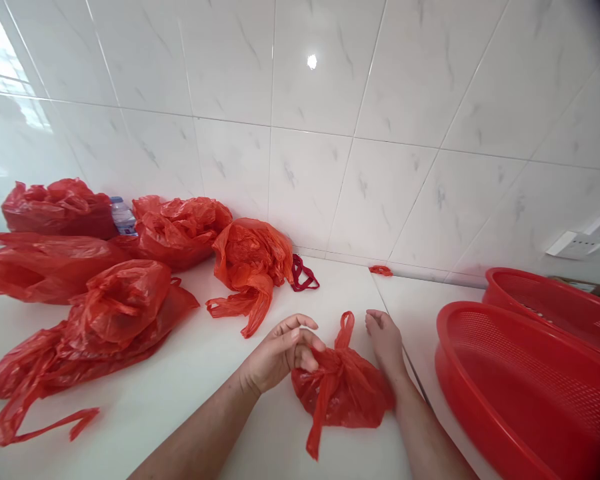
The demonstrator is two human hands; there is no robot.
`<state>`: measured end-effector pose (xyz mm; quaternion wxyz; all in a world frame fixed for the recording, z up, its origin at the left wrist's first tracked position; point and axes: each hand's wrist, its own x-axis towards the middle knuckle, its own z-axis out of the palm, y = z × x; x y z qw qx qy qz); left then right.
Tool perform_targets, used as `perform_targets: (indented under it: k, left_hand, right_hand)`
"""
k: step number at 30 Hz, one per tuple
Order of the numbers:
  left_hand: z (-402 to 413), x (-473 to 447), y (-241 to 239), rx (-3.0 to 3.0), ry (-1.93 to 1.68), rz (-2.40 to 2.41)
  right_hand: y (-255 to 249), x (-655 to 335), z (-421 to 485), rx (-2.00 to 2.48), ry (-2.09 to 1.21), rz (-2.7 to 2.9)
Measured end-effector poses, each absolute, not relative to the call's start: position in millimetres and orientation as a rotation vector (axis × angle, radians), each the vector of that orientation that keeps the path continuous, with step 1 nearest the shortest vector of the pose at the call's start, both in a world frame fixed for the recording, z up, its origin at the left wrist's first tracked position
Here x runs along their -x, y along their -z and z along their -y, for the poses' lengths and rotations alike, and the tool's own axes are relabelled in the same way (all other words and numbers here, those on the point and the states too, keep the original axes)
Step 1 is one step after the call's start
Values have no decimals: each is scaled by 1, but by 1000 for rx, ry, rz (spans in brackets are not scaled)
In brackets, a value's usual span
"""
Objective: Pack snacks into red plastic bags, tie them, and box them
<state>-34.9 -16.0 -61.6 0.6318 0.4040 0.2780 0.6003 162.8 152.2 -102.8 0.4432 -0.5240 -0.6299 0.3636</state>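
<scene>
On the white table in front of me sits a small red plastic bag (355,393), its handles knotted on top. One handle loop stands up and the other trails toward me. My left hand (285,350) is at the bag's upper left, fingers loosely curved and apart, holding nothing; whether its fingertips touch the plastic I cannot tell. Along the bag's right side, my right hand (386,340) has its fingers drawn together, with nothing visible in them. The contents of the bag are hidden by the red plastic.
Several larger red bags (125,307) crowd the left, with a water bottle (123,217) among them. A dark red strap (304,273) and a small red scrap (381,270) lie near the tiled wall (310,173). Two red baskets (500,373) stand at right, below a power socket (577,245).
</scene>
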Motion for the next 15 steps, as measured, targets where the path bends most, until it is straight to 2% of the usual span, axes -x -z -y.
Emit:
perform_targets:
  k: [3, 8, 12, 15]
  left_hand:
    - [10, 33, 63, -1014, -1575, -1034]
    - [9, 17, 72, -1447, -1409, -1409]
    - [10, 6, 78, -1739, -1272, -1414]
    - [6, 9, 82, -1738, -1323, -1517]
  right_hand:
    - [103, -161, -152, 1295, -863, 1646]
    - [100, -157, -148, 1251, -890, 1874]
    - [91, -149, -129, 942, -1250, 2106]
    - [87, -140, -115, 811, -1545, 2053]
